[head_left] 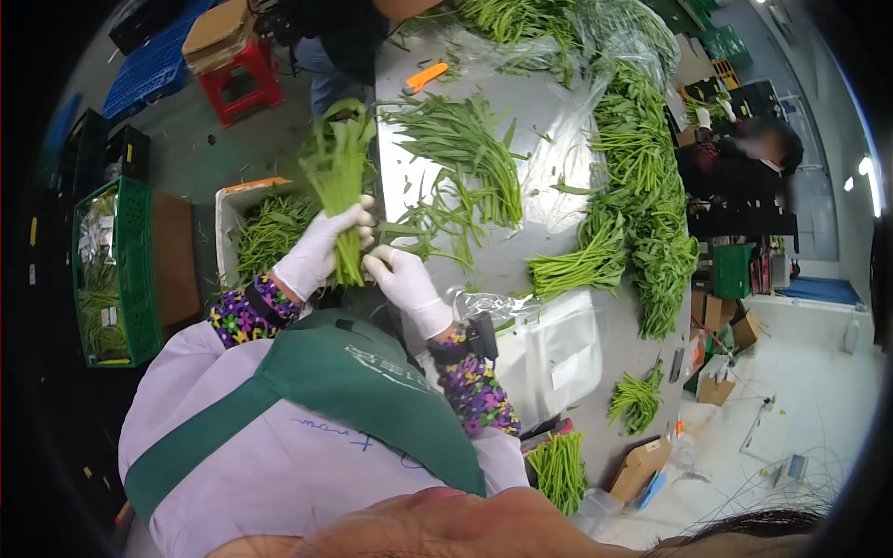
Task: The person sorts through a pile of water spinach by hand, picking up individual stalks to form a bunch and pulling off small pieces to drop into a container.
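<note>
My left hand [326, 247], in a white glove, is wrapped round a bunch of water spinach [342, 167]. Its leaves point away from me and the cut stalks stick out below my fingers. Beside the stalk ends, my right hand [407, 286], also gloved, has its thumb and fingers drawn together; whatever they pinch is too small to make out. Just beyond it, loose leafy stems [446, 219] lie on the metal table [549, 139]. A larger pile of water spinach [465, 139] rests farther up the table.
An orange-handled knife [425, 78] lies near the far edge. Clear plastic bags [558, 349] are stacked right of me. Bundled greens [642, 186] line the table's right side. A white box of trimmings [270, 228] and a green crate [116, 270] stand left. Other people are nearby.
</note>
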Available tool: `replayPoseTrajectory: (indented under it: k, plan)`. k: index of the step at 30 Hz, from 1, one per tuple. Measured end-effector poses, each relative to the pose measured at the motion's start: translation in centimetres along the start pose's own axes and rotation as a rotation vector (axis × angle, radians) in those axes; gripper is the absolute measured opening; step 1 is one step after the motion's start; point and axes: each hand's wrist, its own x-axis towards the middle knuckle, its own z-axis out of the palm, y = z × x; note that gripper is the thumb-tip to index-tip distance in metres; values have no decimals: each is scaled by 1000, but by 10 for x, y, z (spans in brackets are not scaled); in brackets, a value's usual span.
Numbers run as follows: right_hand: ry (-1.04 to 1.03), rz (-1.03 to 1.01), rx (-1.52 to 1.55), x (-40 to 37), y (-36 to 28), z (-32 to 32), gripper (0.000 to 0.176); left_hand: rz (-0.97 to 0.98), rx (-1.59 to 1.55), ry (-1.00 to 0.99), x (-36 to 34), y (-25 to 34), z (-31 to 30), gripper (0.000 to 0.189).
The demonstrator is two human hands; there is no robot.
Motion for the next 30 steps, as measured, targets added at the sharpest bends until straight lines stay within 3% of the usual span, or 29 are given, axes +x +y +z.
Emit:
replayPoseTrajectory:
  k: [4,6,7,11,15,17,18,20,21,23,24,28,30]
  plan:
    - [571,72,-342,38,104,-90,28,261,64,161,10,21,-10,30]
    - [700,293,-598,56,142,-136,42,256,100,206,13,26,-18,22]
    - [610,475,-705,65,149,-152,47,230,99,220,13,25,-23,21]
    - [619,422,-1038,86,177,-147,44,123,55,276,8,10,-28,20]
    - [552,289,-1082,62,144,-96,40,22,-55,267,8,-9,-31,23]
    - [542,238,-1108,27,135,-67,39,34,36,291,8,-12,-25,25]
    - [443,310,-1068,12,137,-56,41,26,80,326,7,-13,-19,26]
    - [551,213,-902,-15,139,-44,45,5,101,256,13,-20,-28,32]
    - [540,225,-899,-24,133,-42,45,-2,51,183,12,-22,-30,33]
    - [757,98,-912,-34,119,-45,40,-10,-63,-1,14,-24,-33,37]
    - [754,103,-913,-37,119,-47,40,-14,-65,0,12,-23,-32,37]
    - [616,56,-832,-23,120,-47,25,-165,-84,-38,-4,-12,-12,37]
    - [504,171,-1029,-15,121,-40,16,-175,-94,69,-11,-8,-9,31]
